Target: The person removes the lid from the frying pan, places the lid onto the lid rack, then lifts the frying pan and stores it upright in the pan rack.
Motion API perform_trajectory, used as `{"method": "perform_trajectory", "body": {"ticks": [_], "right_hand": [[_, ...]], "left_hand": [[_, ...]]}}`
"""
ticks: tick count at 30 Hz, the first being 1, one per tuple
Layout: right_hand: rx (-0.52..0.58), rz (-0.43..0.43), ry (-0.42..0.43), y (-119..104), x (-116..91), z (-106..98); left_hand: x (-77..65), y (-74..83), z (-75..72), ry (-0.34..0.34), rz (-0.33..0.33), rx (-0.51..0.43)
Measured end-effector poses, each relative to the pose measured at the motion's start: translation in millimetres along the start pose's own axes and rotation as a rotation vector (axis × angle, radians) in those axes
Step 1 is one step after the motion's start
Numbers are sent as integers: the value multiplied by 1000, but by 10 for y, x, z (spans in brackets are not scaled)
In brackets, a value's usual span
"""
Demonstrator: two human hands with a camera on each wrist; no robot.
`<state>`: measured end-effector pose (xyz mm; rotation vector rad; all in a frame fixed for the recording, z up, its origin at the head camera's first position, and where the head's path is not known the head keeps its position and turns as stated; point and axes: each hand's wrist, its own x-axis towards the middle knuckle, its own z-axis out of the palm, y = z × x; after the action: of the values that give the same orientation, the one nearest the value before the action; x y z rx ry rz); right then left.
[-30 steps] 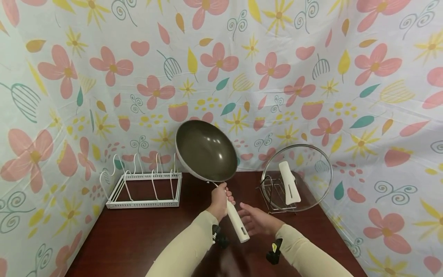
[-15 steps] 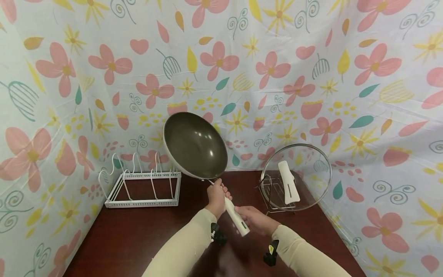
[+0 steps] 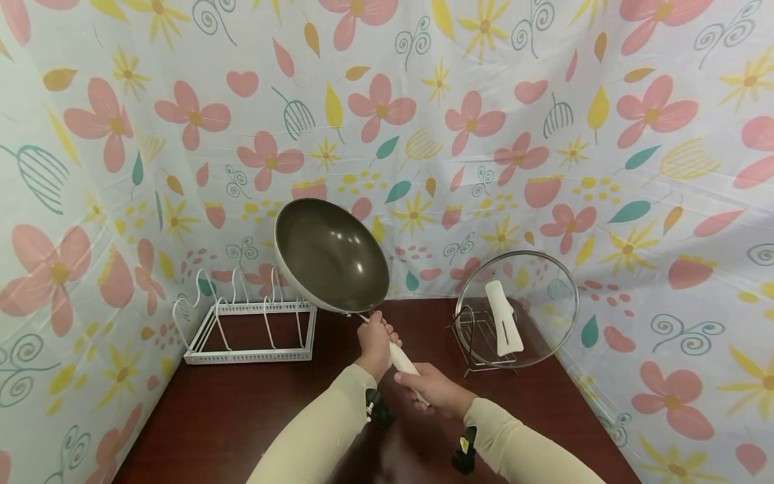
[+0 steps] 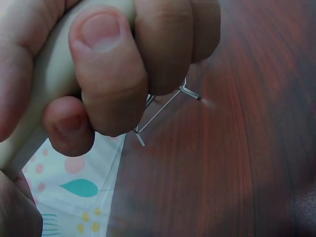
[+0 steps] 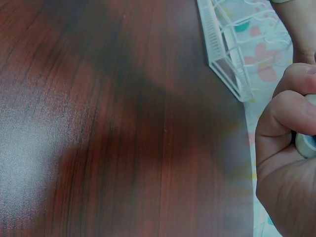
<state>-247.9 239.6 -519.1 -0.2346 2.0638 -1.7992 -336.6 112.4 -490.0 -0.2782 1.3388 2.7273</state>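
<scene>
A deep frying pan [image 3: 332, 255] with a dark inside and a pale outer wall is held up over the table, tilted so its inside faces me. My left hand [image 3: 376, 343] grips its cream handle [image 3: 402, 359] close to the pan body. Lower down, near the handle's end, my right hand [image 3: 438, 388] has its fingers curled round the same handle. The left wrist view shows the left fingers [image 4: 111, 74] wrapped over the handle. In the right wrist view the right hand [image 5: 286, 143] encloses the handle's tip [image 5: 307, 144].
A white wire rack [image 3: 250, 356] stands at the back left of the dark red wooden table [image 3: 242, 417]. At the back right, a glass lid [image 3: 547, 309] with a cream handle leans upright in a small metal stand [image 3: 474, 336]. A flowered curtain [image 3: 387, 161] encloses the back and sides.
The pan has shifted left along with my left hand. My right hand came in from beside the handle and closed round its lower end. Rack and lid stay put.
</scene>
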Motion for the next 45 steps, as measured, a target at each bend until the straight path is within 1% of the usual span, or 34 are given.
{"method": "perform_trajectory", "body": {"ticks": [5, 10, 17, 23, 26, 32, 40, 45], "right_hand": [[5, -32, -5, 7, 3, 28], [6, -52, -21, 16, 32, 59], [24, -53, -36, 22, 71, 114], [53, -63, -49, 14, 146, 193], [68, -82, -72, -9, 187, 240], [136, -121, -112, -79, 239, 336], [222, -124, -146, -142, 315, 465], [257, -141, -174, -182, 362, 543]], "left_hand": [[-3, 20, -20, -13, 7, 1], [-17, 72, -23, -7, 11, 11], [-10, 118, -54, 5, 13, 66], [15, 185, -108, 20, 49, 121], [19, 247, -138, 20, 67, 136], [12, 386, -186, 6, 96, 177], [-2, 571, -244, -5, 105, 224], [-43, 698, -284, -14, 140, 257]]}}
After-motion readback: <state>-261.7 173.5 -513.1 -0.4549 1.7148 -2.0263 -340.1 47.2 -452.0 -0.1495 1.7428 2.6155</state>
